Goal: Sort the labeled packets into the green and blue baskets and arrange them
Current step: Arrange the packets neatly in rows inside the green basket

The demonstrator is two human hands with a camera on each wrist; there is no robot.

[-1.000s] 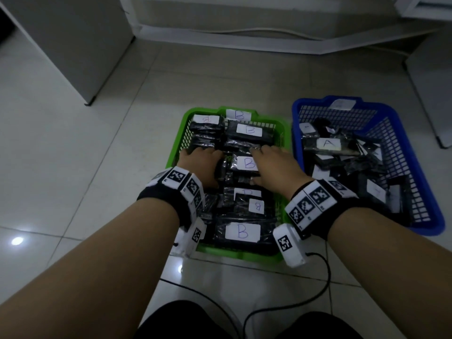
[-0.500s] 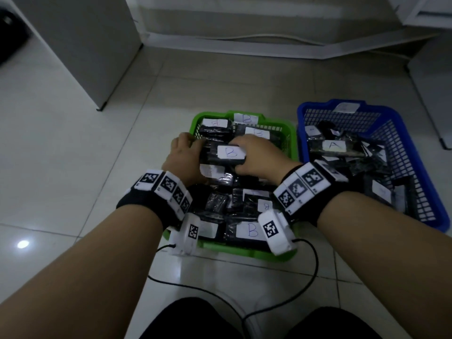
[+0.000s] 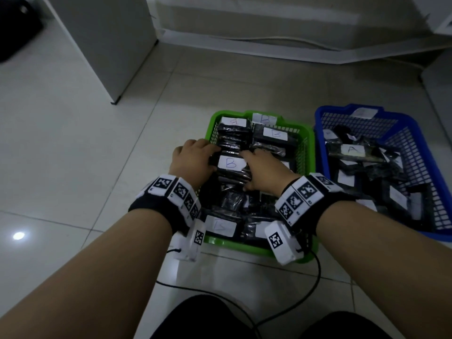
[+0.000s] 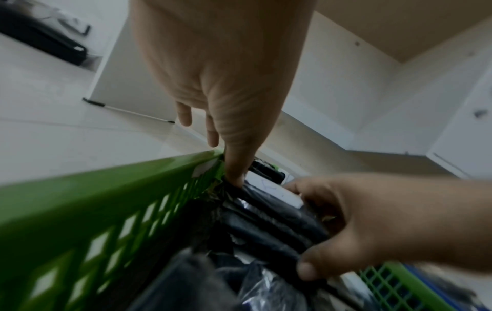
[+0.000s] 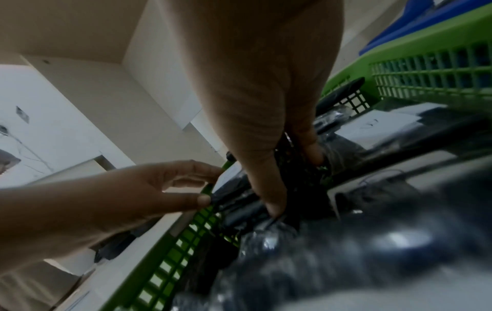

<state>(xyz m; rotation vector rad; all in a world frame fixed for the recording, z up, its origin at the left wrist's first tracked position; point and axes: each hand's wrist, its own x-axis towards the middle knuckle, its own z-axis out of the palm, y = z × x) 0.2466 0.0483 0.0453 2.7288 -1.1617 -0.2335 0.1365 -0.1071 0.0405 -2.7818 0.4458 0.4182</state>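
Note:
The green basket sits on the floor, filled with black packets labelled B. Both hands reach into its left half. My left hand pinches the left end of a stack of B packets, thumb against the end. At the stack's right end my right hand grips it, fingers over the top and thumb underneath. The stack lies next to the basket's left wall. To the right stands the blue basket, where packets labelled A lie loosely.
A grey cabinet stands at the back left, a low ledge runs along the far wall, and white furniture is at the right. A black cable loops on the tiles near the green basket's front.
Both hands went from resting on the packets in the basket's middle to gripping a B-labelled stack. They carried it toward the left side of the green basket.

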